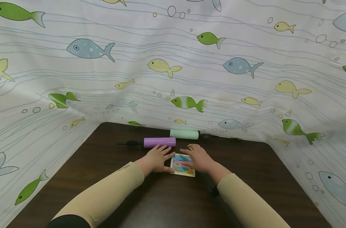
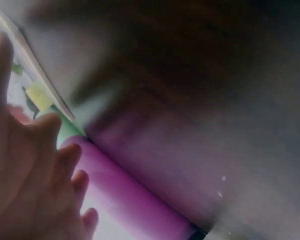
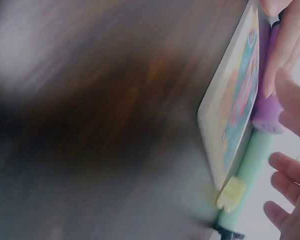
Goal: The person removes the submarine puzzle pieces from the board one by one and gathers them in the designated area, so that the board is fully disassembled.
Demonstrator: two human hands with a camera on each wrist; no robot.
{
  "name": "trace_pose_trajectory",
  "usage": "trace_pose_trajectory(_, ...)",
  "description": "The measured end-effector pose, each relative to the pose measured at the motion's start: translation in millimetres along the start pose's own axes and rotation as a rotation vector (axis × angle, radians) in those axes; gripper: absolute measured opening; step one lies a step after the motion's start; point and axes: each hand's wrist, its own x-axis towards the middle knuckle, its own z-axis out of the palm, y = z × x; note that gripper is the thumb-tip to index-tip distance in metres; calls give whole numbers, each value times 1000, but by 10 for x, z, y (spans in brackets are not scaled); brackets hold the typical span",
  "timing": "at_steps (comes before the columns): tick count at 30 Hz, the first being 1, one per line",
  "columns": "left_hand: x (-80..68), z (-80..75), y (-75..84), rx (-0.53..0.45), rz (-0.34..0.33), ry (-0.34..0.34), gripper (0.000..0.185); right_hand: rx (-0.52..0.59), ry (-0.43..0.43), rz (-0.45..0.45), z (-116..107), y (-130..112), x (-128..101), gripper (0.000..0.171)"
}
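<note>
Left fingers (image 1: 169, 156) and right fingers (image 3: 289, 167) spread loosely around a picture board (image 1: 183, 170), near edge running crosswise.

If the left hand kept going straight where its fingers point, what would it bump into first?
Probably the purple tube. It lies just past the fingertips of the left hand, though I can't tell whether they already touch it.

Mint cylinder (image 1: 184, 134) on table (image 1: 261, 177), beside patterned sheet (image 1: 173, 34).
</note>
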Motion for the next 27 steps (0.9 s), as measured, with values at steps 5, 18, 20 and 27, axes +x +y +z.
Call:
trace_pose_trajectory(5,29,15,-7,-8,-33,-63,91,132,-53,33,51,-113,196,55)
trace_pose_trajectory(18,37,-67,23,-71,-88,-173,93,349,-98,212,174,-177,443,31)
trace_pose_trajectory(20,41,-103,34,-82,-101,-190,94,376,-96,234,168,-178,472,30)
trace_pose_trajectory(27,45,-177,59,-106,-124,-229,95,453,-113,294,162,-165,531,31)
